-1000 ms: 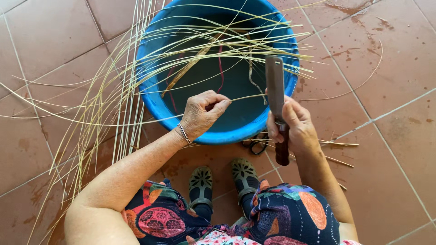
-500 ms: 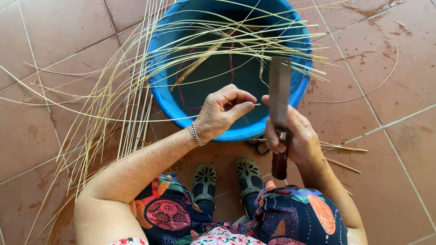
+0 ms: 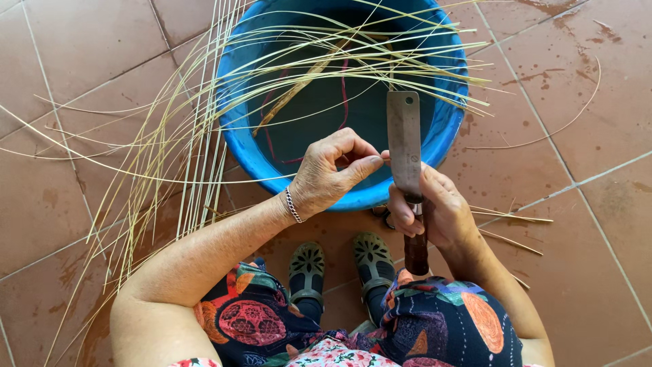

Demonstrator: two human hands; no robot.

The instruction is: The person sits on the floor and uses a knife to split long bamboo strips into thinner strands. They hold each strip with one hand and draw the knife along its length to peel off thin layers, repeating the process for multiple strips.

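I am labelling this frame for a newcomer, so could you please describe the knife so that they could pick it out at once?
Start at the big round blue tub on the reddish tiled floor. At its near rim the right hand grips a dark wooden handle, and a flat rectangular blade rises from it over the tub: that is the knife. It is the only broad grey metal thing among thin pale straw-coloured strips.
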